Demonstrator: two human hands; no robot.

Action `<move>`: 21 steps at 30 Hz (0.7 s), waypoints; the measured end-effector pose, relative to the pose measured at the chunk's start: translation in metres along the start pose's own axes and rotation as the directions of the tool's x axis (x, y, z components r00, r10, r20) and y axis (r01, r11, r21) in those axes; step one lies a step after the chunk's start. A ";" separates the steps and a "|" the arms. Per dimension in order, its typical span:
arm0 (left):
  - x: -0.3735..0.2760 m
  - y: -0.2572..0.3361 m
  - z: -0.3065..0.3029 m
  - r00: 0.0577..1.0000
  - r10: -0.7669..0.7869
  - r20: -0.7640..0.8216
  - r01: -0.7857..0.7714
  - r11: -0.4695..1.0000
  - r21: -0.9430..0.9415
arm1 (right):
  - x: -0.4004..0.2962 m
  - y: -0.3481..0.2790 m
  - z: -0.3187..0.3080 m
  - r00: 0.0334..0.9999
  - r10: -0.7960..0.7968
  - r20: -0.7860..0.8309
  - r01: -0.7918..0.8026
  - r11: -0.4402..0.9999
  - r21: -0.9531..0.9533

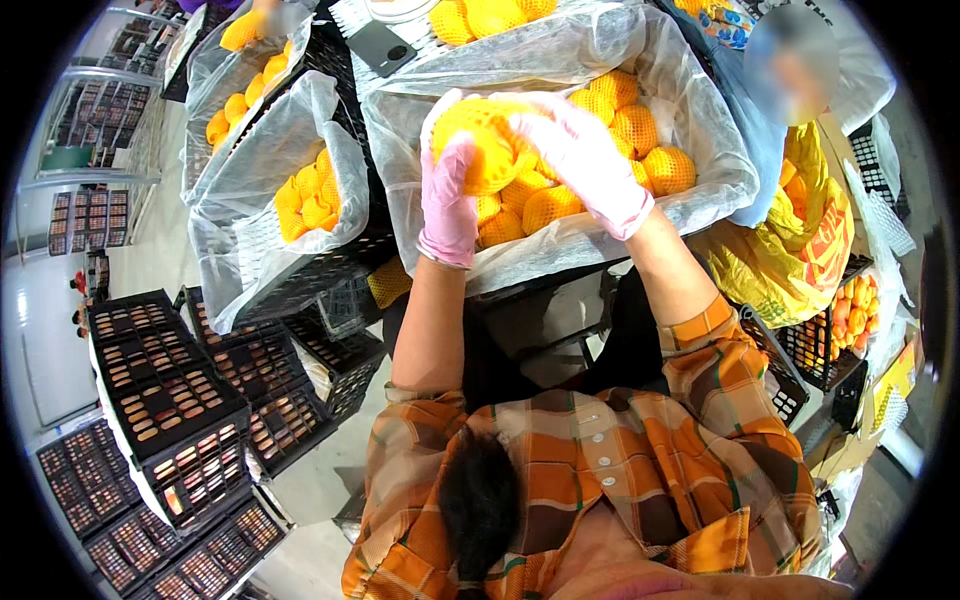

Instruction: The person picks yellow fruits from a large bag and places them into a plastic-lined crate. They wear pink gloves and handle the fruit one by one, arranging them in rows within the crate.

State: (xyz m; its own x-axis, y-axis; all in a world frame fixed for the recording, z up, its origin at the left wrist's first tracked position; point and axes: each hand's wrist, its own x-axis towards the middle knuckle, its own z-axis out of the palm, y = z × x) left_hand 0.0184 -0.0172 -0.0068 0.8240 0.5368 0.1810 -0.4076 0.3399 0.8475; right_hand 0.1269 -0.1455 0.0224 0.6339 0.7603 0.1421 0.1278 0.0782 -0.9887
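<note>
Both my hands wear thin pale pink gloves. Between them, above a crate lined with white sheeting (697,112), is a round fruit in yellow foam netting (487,169). My left hand (450,187) cups its left side, the thumb across the front. At its upper right, my right hand (581,154) has its fingers on the netting. More netted fruits (670,170) lie in the crate below and to the right of my hands.
Left stands another lined crate (277,142) with netted fruits. A dark phone (381,49) lies behind. At right are a yellow plastic bag (795,247) and a person in blue (754,150). Stacked black crates (161,360) fill the lower left; another person's hand (274,15) shows at the top.
</note>
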 end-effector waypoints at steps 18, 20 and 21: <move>-0.002 0.014 -0.019 0.959 0.285 -0.001 -0.282 0.949 0.139 | 0.009 0.032 -0.002 0.848 0.086 0.524 -0.529 0.217 0.821; -0.006 0.017 -0.007 0.972 0.235 0.028 -0.234 0.939 0.252 | 0.009 0.033 0.000 0.895 0.180 0.407 -0.444 0.441 0.780; -0.007 0.017 -0.002 0.977 0.208 0.044 -0.212 0.928 0.307 | 0.009 0.033 0.001 0.917 0.212 0.336 -0.397 0.547 0.737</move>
State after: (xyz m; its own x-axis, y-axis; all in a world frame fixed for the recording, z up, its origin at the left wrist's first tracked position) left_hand 0.0050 -0.0131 0.0057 0.7373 0.5618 0.3753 -0.4319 -0.0352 0.9012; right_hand 0.1364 -0.1354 -0.0093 0.3520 0.9311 -0.0956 -0.7435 0.2161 -0.6328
